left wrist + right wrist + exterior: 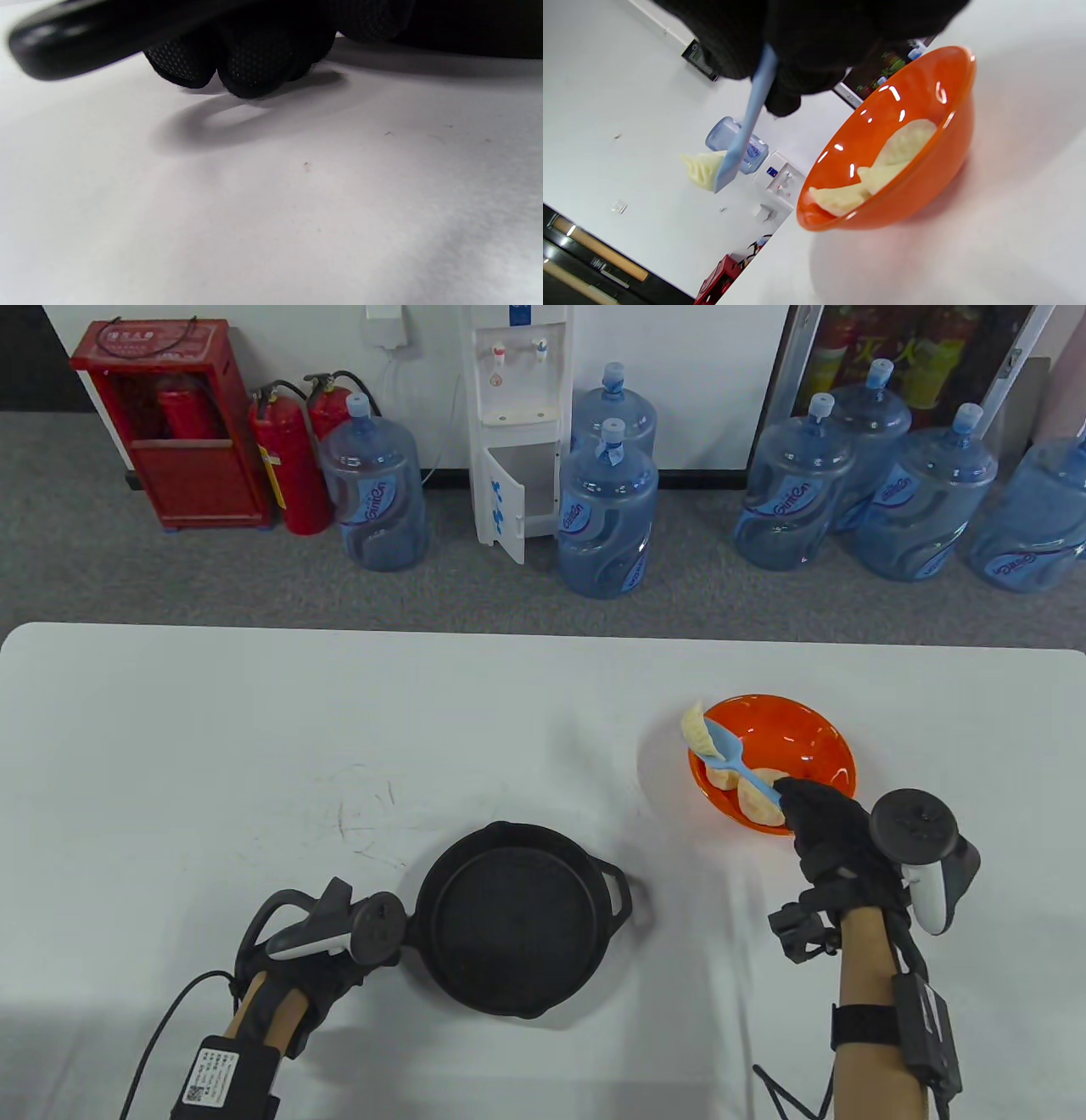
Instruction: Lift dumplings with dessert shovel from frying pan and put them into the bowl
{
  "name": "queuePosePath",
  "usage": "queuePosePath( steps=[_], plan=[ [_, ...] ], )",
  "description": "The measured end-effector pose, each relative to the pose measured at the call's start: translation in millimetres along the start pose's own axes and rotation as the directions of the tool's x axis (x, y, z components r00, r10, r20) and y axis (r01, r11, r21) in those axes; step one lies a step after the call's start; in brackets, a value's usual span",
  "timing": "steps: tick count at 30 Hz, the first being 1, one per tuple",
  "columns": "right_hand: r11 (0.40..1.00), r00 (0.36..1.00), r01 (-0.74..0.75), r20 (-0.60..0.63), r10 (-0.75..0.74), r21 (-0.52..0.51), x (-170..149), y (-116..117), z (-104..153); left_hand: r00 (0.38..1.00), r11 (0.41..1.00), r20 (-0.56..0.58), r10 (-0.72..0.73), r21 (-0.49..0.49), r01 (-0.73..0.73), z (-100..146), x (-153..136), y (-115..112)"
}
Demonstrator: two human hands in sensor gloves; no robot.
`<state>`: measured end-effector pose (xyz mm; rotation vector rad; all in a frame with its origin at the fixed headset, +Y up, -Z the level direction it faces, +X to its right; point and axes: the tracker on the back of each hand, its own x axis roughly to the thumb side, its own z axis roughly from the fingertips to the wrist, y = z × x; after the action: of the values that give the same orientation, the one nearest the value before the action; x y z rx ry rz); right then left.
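Observation:
The black frying pan [517, 929] sits near the table's front edge with no dumplings in it. My left hand [331, 976] is at its left side; in the left wrist view the fingers [250, 63] curl round the black pan handle [85, 38]. My right hand [819, 814] grips the blue dessert shovel [738, 759], [746, 123]. A pale dumpling [697, 729], [702, 169] rests on the shovel's blade over the left rim of the orange bowl [797, 729], [925, 182]. Several dumplings [755, 802], [895, 156] lie inside the bowl.
The white table [254, 729] stretches bare to the left and behind the pan. On the floor beyond its far edge stand blue water bottles [607, 509], a white water dispenser [517, 424] and red fire extinguishers [288, 458].

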<state>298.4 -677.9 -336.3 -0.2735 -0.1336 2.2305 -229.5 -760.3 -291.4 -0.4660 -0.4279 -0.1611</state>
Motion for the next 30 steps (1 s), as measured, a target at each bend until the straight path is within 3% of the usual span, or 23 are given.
queuePosePath(
  steps=[9,16,30],
  plan=[
    [0.999,0.995,0.015,-0.094,-0.019,-0.045,-27,-6,-12,1.0,1.0,-0.001,0.005,0.004,-0.005,0,0,0],
    [0.994,0.983,-0.067,-0.175,0.052,-0.086,-50,-17,-16,1.0,1.0,0.0,0.007,0.006,-0.007,0,-1,-1],
    [0.982,0.964,-0.173,-0.217,0.152,-0.08,-60,-17,-33,1.0,1.0,0.0,0.014,0.009,-0.014,1,-1,-1]
  ],
)
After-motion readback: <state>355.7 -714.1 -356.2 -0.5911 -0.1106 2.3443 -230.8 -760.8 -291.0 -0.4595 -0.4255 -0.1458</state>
